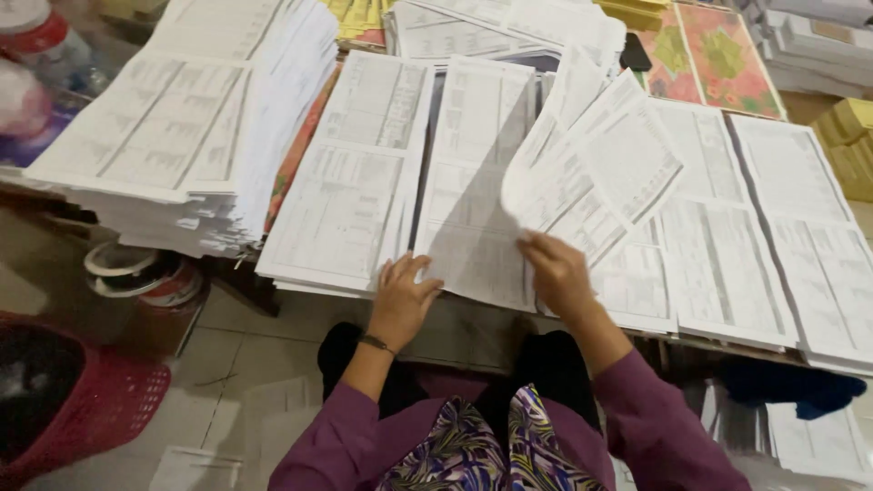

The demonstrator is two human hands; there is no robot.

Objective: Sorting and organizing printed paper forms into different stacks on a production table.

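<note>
Several stacks of white printed sheets lie side by side on a low table. My right hand [556,273] grips a bundle of curled sheets [591,168], lifted and bent upward above the middle stack [473,182]. My left hand [402,295] rests with spread fingers on the near edge between the left stack [350,191] and the middle stack, holding nothing. More flat stacks [773,236] lie to the right of the lifted bundle. Purple sleeves cover both my arms, and a thin dark band circles my left wrist.
A tall thick pile of printed sheets [182,127] sits at the left. A red plastic basket [73,400] and rolls of tape [136,273] are on the floor at lower left. Colourful patterned covers [718,55] lie at the back right, yellow stacks [850,136] at the far right.
</note>
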